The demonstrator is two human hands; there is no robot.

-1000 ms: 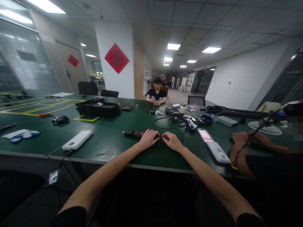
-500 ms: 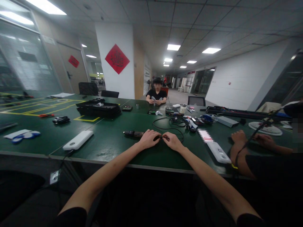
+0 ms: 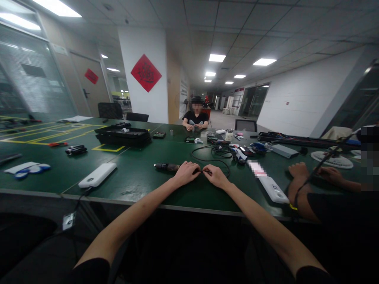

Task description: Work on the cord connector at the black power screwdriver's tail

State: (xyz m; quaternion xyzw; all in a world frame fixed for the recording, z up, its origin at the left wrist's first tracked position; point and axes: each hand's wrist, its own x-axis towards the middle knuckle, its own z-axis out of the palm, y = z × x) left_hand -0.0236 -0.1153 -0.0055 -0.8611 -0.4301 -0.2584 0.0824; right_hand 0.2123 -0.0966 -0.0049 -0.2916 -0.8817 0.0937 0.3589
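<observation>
Both my arms reach out over the green table (image 3: 139, 177). My left hand (image 3: 186, 173) is closed round a dark cylindrical tool (image 3: 166, 167) that lies on the table, its free end sticking out to the left. My right hand (image 3: 216, 176) pinches the end of a thin black cable (image 3: 211, 156) right at the tool's tip, and the two hands nearly touch. The cable loops away behind my hands toward the middle of the table.
A white power bank (image 3: 97, 175) lies at left, another white device (image 3: 272, 189) at right. A black case (image 3: 122, 135) stands behind. A co-worker's arms (image 3: 299, 177) rest at right, and another person (image 3: 195, 116) sits across. Small tools and cables (image 3: 237, 152) clutter the far middle.
</observation>
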